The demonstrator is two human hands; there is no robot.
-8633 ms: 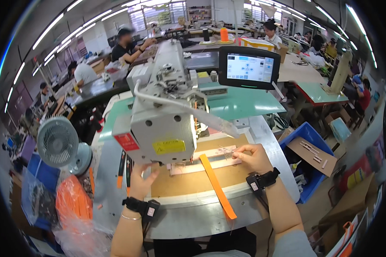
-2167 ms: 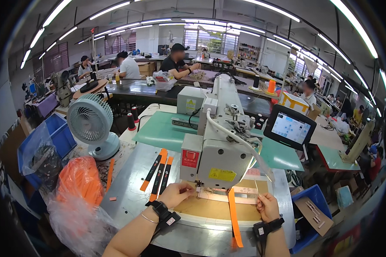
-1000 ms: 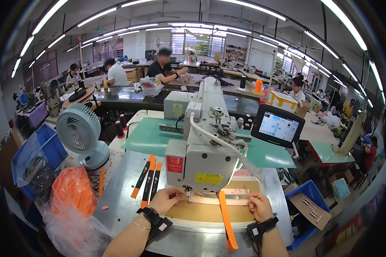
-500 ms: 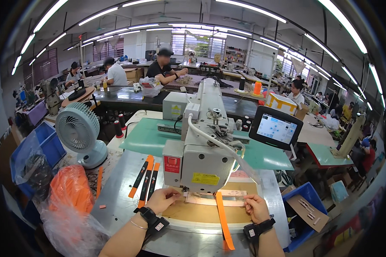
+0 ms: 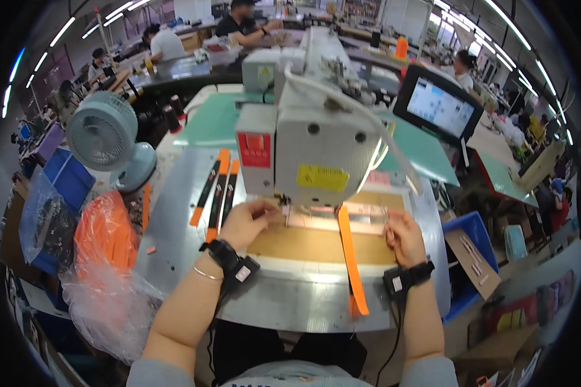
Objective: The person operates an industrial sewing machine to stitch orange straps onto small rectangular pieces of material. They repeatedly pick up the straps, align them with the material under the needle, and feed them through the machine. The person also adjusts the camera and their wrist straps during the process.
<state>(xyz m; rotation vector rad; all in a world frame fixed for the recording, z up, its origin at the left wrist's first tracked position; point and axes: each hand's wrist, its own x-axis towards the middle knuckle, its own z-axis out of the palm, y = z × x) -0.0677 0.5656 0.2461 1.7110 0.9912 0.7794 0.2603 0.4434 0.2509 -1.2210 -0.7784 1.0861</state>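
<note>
An orange strip [image 5: 351, 264] lies lengthwise toward me, its far end under the head of a grey-white sewing machine [image 5: 313, 148]. That end rests at a pale, narrow clamp frame [image 5: 316, 221] on a tan board [image 5: 290, 243]. Beside the frame's left end is my left hand [image 5: 248, 222], its fingers bent and closed together; whatever is between them is hidden. My right hand [image 5: 403, 237] is curled at the frame's right end, thumb against the fingers, and I cannot make out what it grips. Neither hand touches the orange strip.
Several black-and-orange strips [image 5: 222, 193] lie left on the metal table [image 5: 174, 238]. A plastic bag of orange pieces [image 5: 106, 232] and a fan [image 5: 103, 132] stand farther left. At right are a control screen [image 5: 439, 103] and a blue bin [image 5: 458, 226]. Other people work behind.
My view has tilted down, so the machine and table appear higher and my lap shows. Both hands stay by the frame's ends, and the orange strip keeps its place under the machine.
</note>
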